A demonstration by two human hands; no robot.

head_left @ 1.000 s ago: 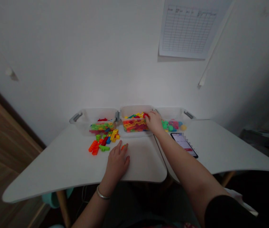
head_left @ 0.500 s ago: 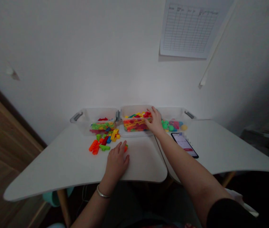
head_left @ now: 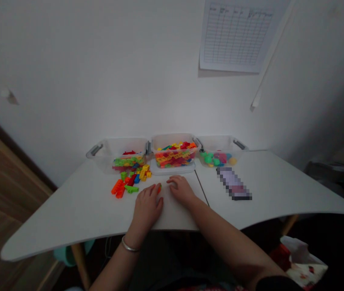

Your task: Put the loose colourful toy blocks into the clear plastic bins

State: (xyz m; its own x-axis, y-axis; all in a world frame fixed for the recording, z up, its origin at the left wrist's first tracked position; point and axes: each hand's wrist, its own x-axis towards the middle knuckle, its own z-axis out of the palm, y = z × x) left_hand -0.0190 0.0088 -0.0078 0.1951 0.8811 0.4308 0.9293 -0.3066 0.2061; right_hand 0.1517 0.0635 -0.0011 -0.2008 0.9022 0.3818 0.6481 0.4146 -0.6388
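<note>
loosely curled and empty, the right hand [head_left: 181, 190] rests, seemingly idle, on the white table [head_left: 68, 226] just in front of the clear middle tub [head_left: 174, 138], while the left hand's [head_left: 146, 208] fingertips meet a small orange brick [head_left: 159, 188] (held or merely touched, i can't tell) beside the loose bricks [head_left: 129, 182] lying before that tub's left corner.

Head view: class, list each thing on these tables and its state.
Left hand, resting on tabletop beside small orange brick
Right hand, resting on tabletop, fingers curled
Left clear bin, open, holding green and red bricks
Middle clear bin, open, full of mixed bricks
Right clear bin, open, holding round coloured pieces
Phone, lying flat
</note>
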